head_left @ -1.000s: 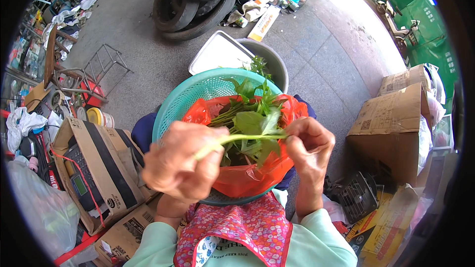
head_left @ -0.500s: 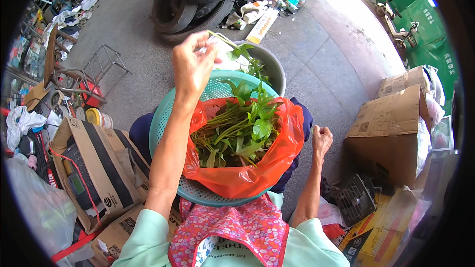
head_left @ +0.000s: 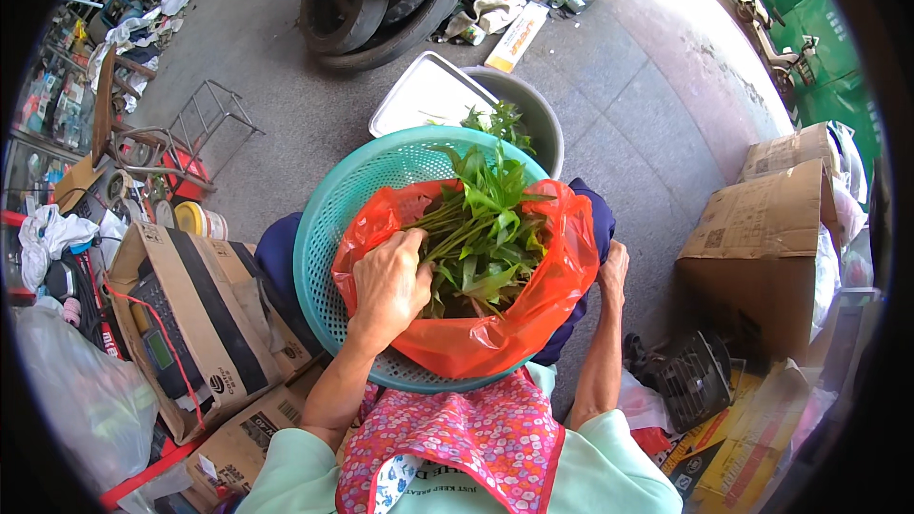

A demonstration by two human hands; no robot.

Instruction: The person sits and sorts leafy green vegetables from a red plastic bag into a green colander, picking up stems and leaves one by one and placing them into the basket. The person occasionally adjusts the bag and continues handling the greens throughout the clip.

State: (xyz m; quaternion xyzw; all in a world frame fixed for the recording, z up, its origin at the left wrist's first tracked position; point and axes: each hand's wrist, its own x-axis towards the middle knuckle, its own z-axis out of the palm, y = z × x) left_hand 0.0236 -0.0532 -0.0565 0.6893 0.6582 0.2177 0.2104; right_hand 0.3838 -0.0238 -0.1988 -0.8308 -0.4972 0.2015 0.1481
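Observation:
A red plastic bag (head_left: pixel 481 347) full of leafy green stems (head_left: pixel 500 238) sits open in a teal perforated basin (head_left: pixel 319 257) on my lap. My left hand (head_left: pixel 392 286) reaches over the bag's left side, its fingers closed round the cut ends of some stems. My right hand (head_left: pixel 614 271) rests low against my right knee, with its fingers mostly hidden. Beyond the basin, a grey tub (head_left: pixel 538 109) holds more green sprigs (head_left: pixel 503 122). A white tray (head_left: pixel 428 100) lies across the tub's left edge with small green bits on it.
Old tyres (head_left: pixel 381 24) are piled ahead. At left stand a metal stool frame (head_left: pixel 209 128), an opened cardboard box (head_left: pixel 205 324) and a clear plastic bag (head_left: pixel 81 400). Cardboard boxes (head_left: pixel 752 257) and a black grille (head_left: pixel 690 381) stand at right.
My left hand has come down from above the tub, where it held a thin sprig, to the stems in the bag. The tray is now uncovered. My right hand has settled closer to my knee.

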